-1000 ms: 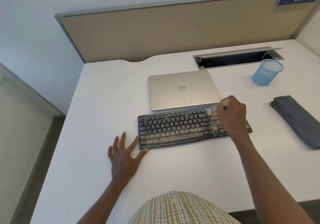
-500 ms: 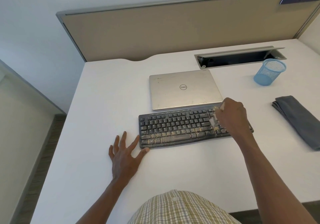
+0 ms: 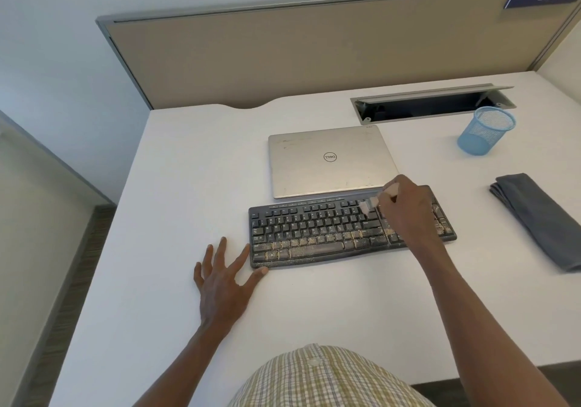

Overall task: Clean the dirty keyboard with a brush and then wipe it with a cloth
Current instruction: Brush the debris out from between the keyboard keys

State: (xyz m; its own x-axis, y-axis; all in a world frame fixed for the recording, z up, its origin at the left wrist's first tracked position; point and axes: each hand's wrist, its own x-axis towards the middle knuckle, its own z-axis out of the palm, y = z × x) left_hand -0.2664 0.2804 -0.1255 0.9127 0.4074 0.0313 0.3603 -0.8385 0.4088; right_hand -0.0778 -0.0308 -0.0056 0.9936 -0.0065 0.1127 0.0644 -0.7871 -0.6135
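Observation:
A black keyboard [image 3: 317, 234] lies on the white desk [image 3: 188, 186], with sandy dirt on its lower rows and right side. My right hand [image 3: 405, 208] grips a small pale brush [image 3: 369, 204], whose bristles touch the upper keys right of the middle. This hand covers part of the number pad. My left hand [image 3: 220, 278] lies flat on the desk with fingers spread, its thumb and forefinger touching the keyboard's front left corner. A folded grey cloth [image 3: 540, 221] rests at the right.
A closed silver laptop [image 3: 330, 161] sits just behind the keyboard. A blue mesh cup [image 3: 484, 131] stands at the back right, in front of an open cable slot [image 3: 430, 105]. A beige partition [image 3: 298, 48] closes the desk's far edge.
My right hand has shifted slightly left and up along the keyboard, carrying the brush toward the upper keys. My left hand has stayed in place.

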